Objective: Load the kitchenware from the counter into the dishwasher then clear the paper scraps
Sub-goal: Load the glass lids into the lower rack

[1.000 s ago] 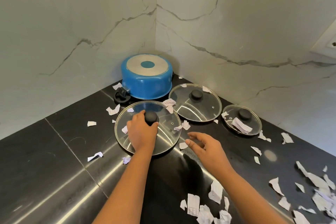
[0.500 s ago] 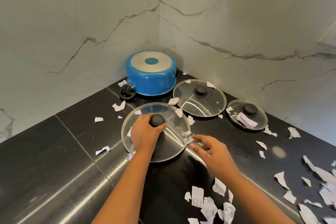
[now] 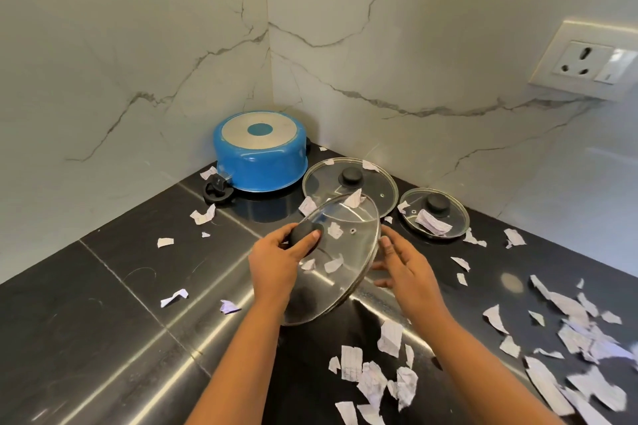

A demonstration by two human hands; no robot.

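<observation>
While the left hand (image 3: 276, 262) clamps the matte black round knob (image 3: 303, 233) of the large clear glass lid with a steel rim (image 3: 348, 248), thumb on one side and fingers curled round the other, the lid stands tilted steeply over the glossy black stone counter (image 3: 86, 321). Its domed top faces left toward that hand, and its long axis as seen here runs from the near low edge up to the far high edge. Whether the low edge touches the counter I cannot tell.

The right hand (image 3: 404, 269) holds nothing. It lies just right of the rim with fingers spread and loose, and I cannot tell if they touch the rim. Being the nearer hand to that bare edge, it is likely the one to steady the smooth, slippery glass before it is carried off. The dishwasher is out of view.

Behind, an upturned blue round pot with a bare metal base (image 3: 260, 152) sits in the marble corner. To its right a medium glass lid (image 3: 348, 183) and a small glass lid (image 3: 433, 212) lie flat, each with a black knob. Thin torn white paper scraps (image 3: 373, 379) litter the counter, a few resting on both flat lids.
</observation>
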